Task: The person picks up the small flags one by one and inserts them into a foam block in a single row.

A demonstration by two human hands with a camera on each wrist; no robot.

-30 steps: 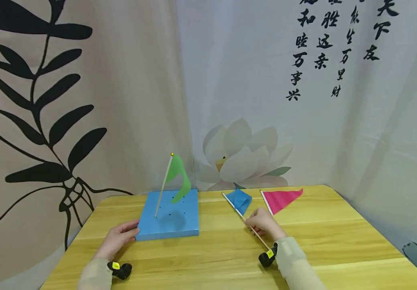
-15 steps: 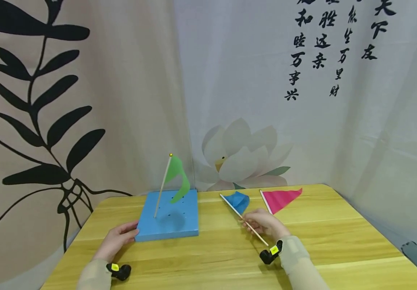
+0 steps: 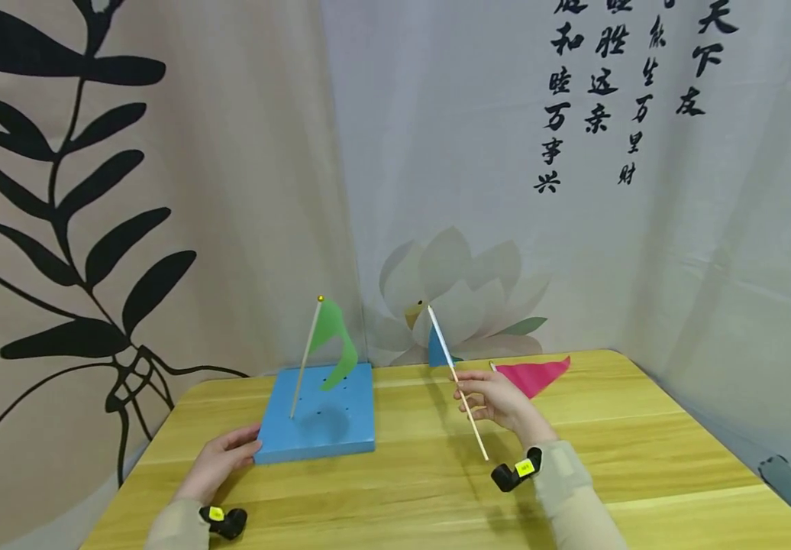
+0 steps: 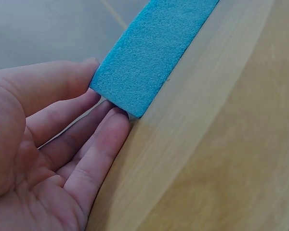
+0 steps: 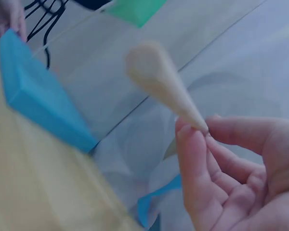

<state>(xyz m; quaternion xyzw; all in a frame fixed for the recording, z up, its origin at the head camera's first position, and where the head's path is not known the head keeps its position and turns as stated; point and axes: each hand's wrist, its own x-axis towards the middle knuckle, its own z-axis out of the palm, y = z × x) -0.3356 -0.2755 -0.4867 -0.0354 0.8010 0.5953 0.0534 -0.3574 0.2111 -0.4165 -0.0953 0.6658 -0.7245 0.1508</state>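
My right hand (image 3: 498,401) pinches the wooden stick of a blue flag (image 3: 440,347) between thumb and fingertips, raised over the table. The stick (image 5: 159,77) is tilted, its lower end pointing toward the camera in the right wrist view. My left hand (image 3: 220,458) touches the left side of a blue foam board (image 4: 139,62) near its front corner, fingers fairly straight. Standing in the board, leaning slightly, is a green flag (image 3: 332,332) with a gold bead on top. Beyond my right hand lies a pink pennant (image 3: 536,374), its stick partly hidden by the hand.
The board has several small holes in its top. Everything rests on a wood-grained table (image 3: 423,489). Behind its far edge hangs a printed curtain (image 3: 258,191) with leaves, a lotus and writing.
My right hand has lifted the blue flag off the table and turned its stick more upright. The left hand stays at the board's side. The head view has shifted slightly.
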